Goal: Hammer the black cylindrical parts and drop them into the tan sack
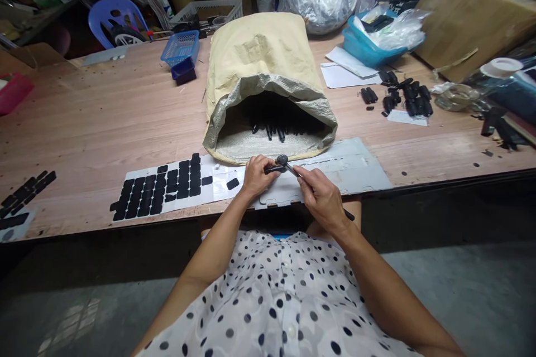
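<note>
My left hand [256,178] is closed around a small black piece [274,169], which lies at the edge of the grey board. In my right hand [321,194] is a round-headed hand tool [283,160] that looks like a small hammer, with a metal shaft and a dark handle end below my palm. Its head is at the black piece; whether they touch I cannot tell. Just beyond my hands, a yellowish woven sack [259,44] lies with its mouth towards me, several slim black parts [274,133] inside. Under my hands is the grey board [355,164].
Black rounded pads [142,195] sit in rows on a white sheet to the left. Black parts [412,97] are heaped at the right, near a blue basin [368,47] and a cardboard box [473,22]. Blue baskets [181,47] stand at the back left.
</note>
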A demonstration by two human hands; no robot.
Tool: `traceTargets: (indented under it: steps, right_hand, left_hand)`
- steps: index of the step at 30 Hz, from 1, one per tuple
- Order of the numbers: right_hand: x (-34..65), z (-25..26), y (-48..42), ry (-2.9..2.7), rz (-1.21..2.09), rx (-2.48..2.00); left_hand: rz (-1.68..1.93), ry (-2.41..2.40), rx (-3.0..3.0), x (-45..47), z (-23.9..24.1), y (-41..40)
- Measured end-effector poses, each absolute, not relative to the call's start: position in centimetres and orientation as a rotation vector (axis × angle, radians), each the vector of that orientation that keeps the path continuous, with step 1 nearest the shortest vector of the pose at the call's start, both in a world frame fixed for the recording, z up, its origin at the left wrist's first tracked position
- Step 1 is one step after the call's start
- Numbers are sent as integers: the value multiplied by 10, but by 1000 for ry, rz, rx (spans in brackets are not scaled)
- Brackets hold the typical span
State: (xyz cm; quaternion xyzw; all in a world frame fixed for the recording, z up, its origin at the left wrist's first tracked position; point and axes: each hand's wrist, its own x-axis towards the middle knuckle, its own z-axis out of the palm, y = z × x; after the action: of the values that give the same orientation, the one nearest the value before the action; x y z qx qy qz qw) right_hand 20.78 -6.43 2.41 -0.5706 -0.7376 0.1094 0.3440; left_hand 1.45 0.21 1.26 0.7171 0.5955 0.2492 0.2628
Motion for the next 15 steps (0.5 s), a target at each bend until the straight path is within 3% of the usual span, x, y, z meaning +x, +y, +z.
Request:
traceTargets:
  steps: [15]
  right_hand:
    - [214, 21, -68, -1935, 139, -1636]
  left_hand:
    - [712, 1589, 1930, 17, 15, 0]
